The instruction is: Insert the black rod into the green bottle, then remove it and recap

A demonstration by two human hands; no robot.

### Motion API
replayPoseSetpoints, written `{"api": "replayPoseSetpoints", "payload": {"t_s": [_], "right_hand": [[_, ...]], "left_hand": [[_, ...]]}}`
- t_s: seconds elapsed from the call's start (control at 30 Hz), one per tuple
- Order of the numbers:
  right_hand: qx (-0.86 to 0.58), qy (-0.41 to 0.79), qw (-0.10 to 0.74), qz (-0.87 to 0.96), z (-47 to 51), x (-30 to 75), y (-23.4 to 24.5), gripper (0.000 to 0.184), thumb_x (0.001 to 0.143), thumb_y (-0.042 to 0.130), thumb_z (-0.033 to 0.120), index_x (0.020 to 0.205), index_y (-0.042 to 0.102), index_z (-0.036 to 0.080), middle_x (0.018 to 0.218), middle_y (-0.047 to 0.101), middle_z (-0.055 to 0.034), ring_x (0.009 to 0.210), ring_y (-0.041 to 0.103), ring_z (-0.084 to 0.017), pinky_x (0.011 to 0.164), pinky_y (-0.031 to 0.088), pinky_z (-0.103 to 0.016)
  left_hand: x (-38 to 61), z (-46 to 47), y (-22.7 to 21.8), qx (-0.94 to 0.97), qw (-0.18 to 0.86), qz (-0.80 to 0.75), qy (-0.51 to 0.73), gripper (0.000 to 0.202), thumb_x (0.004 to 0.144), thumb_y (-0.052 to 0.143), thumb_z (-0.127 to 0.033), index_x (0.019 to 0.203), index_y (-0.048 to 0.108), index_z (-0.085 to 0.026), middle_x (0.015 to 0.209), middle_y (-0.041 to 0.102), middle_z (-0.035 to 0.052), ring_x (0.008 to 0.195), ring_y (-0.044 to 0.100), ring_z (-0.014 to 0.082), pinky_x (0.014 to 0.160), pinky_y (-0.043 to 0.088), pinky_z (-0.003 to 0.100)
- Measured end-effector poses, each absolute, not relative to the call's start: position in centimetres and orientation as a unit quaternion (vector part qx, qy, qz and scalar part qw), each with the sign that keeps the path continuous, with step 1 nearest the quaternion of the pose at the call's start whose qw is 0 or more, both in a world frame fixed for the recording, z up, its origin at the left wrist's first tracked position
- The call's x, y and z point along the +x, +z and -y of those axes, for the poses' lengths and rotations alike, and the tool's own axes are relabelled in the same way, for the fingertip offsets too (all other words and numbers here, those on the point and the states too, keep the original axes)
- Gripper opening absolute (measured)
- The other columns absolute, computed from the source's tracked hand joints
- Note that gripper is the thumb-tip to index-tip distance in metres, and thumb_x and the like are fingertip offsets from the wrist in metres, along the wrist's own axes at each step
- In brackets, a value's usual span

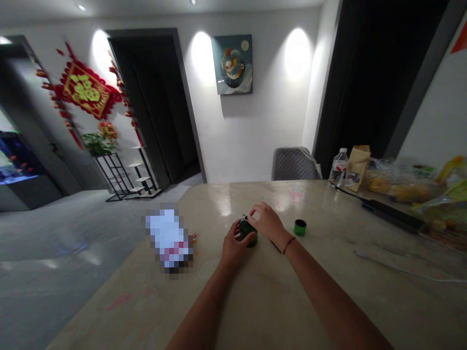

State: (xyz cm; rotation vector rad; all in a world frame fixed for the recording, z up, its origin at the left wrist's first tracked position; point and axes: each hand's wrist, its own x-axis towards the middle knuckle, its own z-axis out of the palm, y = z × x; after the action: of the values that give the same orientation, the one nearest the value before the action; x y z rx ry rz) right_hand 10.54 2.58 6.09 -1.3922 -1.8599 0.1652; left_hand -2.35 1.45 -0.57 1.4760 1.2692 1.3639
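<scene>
Around a small dark green jar [246, 228] on the table, my left hand [232, 244] has its fingers and thumb wrapped. My right hand [268, 222] pinches at the jar's top, beside a small pale edge at the mouth; what lies between the fingertips is too small to make out. To the right of my right hand, a green cylindrical cap [300, 227] with a dark top stands apart on the table. A thin dark stick-like thing [276, 247] shows partly under my right wrist.
The table [277, 301] carries a blurred-out phone-like rectangle [170, 238] at left. On the right are a water bottle [339, 167], a paper bag [358, 167], plastic bags [397, 182], a black power strip [392, 215] and a white cable [404, 272]. A grey chair [295, 164] stands behind.
</scene>
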Motion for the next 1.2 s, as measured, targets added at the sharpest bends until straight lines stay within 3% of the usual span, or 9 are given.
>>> {"api": "replayPoseSetpoints", "payload": {"t_s": [0.17, 0.27, 0.4, 0.53, 0.73, 0.9, 1.0, 1.1, 1.2], "right_hand": [[-0.611, 0.098, 0.392, 0.681, -3.3, 11.5, 5.9, 0.015, 0.076, 0.047, 0.028, 0.076, 0.058, 0.017, 0.085, 0.061, -0.0046, 0.075, 0.055, -0.013, 0.067, 0.038, -0.022], [-0.665, 0.088, 0.314, 0.672, -3.5, 12.1, 4.9, 0.019, 0.078, 0.042, 0.024, 0.078, 0.06, 0.016, 0.085, 0.063, -0.0072, 0.075, 0.057, -0.015, 0.063, 0.037, -0.023], [-0.672, 0.106, 0.18, 0.71, -3.5, 12.4, 3.0, 0.021, 0.072, 0.052, 0.029, 0.083, 0.063, 0.014, 0.09, 0.064, -0.0122, 0.083, 0.059, -0.021, 0.063, 0.038, -0.025], [-0.67, 0.11, 0.142, 0.72, -3.3, 12.6, 2.0, 0.021, 0.068, 0.057, 0.026, 0.082, 0.064, 0.013, 0.093, 0.065, -0.0147, 0.085, 0.061, -0.023, 0.064, 0.04, -0.026], [-0.666, 0.148, 0.187, 0.706, -3.7, 13.3, 1.6, 0.011, 0.06, 0.06, 0.023, 0.062, 0.064, 0.013, 0.07, 0.066, -0.0152, 0.067, 0.063, -0.022, 0.054, 0.04, -0.026], [-0.606, 0.289, 0.258, 0.695, -4.6, 14.0, 2.0, 0.013, 0.059, 0.056, 0.016, 0.046, 0.06, 0.014, 0.045, 0.057, -0.0034, 0.046, 0.054, -0.012, 0.043, 0.035, -0.02], [-0.608, 0.328, 0.288, 0.663, -4.8, 14.2, 2.3, 0.008, 0.053, 0.055, 0.009, 0.054, 0.062, 0.014, 0.042, 0.054, 0.0015, 0.041, 0.049, -0.009, 0.038, 0.033, -0.018], [-0.618, 0.376, 0.308, 0.618, -4.8, 14.2, 2.6, 0.023, 0.05, 0.055, 0.004, 0.07, 0.063, 0.013, 0.043, 0.054, 0.0038, 0.038, 0.049, -0.01, 0.036, 0.035, -0.019], [-0.597, 0.407, 0.361, 0.59, -4.9, 14.3, 3.2, 0.02, 0.054, 0.053, 0.004, 0.07, 0.061, 0.012, 0.046, 0.055, 0.0028, 0.039, 0.05, -0.01, 0.037, 0.039, -0.02]], "left_hand": [[-2.4, -1.4, -0.6, 0.582, 0.369, -0.505, 0.519, 0.062, 0.06, 0.07, -0.033, 0.116, 0.046, -0.018, 0.105, 0.059, 0.0098, 0.091, 0.059, 0.0181, 0.077, 0.05, 0.03], [-2.5, -1.5, -0.8, 0.582, 0.363, -0.507, 0.521, 0.061, 0.06, 0.07, -0.033, 0.115, 0.047, -0.019, 0.105, 0.059, 0.0096, 0.093, 0.058, 0.0187, 0.079, 0.049, 0.031], [-2.6, -1.6, -1.0, 0.582, 0.37, -0.493, 0.531, 0.061, 0.059, 0.07, -0.035, 0.114, 0.048, -0.02, 0.106, 0.059, 0.009, 0.093, 0.059, 0.0182, 0.079, 0.049, 0.03], [-2.5, -1.5, -0.8, 0.58, 0.374, -0.495, 0.528, 0.061, 0.059, 0.07, -0.035, 0.114, 0.048, -0.02, 0.106, 0.059, 0.0089, 0.093, 0.059, 0.0183, 0.077, 0.05, 0.029], [-2.5, -1.4, -0.6, 0.58, 0.365, -0.505, 0.524, 0.062, 0.059, 0.071, -0.034, 0.114, 0.048, -0.019, 0.105, 0.059, 0.0097, 0.093, 0.059, 0.0189, 0.077, 0.05, 0.029], [-2.4, -1.3, -0.4, 0.572, 0.369, -0.504, 0.531, 0.062, 0.057, 0.072, -0.034, 0.113, 0.05, -0.02, 0.104, 0.06, 0.0094, 0.091, 0.06, 0.019, 0.075, 0.051, 0.03], [-2.4, -1.3, -0.4, 0.571, 0.367, -0.509, 0.529, 0.062, 0.058, 0.071, -0.033, 0.114, 0.049, -0.019, 0.103, 0.061, 0.0097, 0.089, 0.06, 0.0189, 0.074, 0.051, 0.03], [-2.4, -1.3, -0.5, 0.569, 0.373, -0.507, 0.528, 0.064, 0.058, 0.072, -0.033, 0.115, 0.048, -0.018, 0.104, 0.06, 0.0108, 0.088, 0.061, 0.0191, 0.073, 0.051, 0.03], [-2.4, -1.4, -0.7, 0.567, 0.375, -0.506, 0.531, 0.065, 0.057, 0.072, -0.034, 0.115, 0.048, -0.018, 0.104, 0.06, 0.011, 0.089, 0.06, 0.0196, 0.073, 0.051, 0.03]]}}
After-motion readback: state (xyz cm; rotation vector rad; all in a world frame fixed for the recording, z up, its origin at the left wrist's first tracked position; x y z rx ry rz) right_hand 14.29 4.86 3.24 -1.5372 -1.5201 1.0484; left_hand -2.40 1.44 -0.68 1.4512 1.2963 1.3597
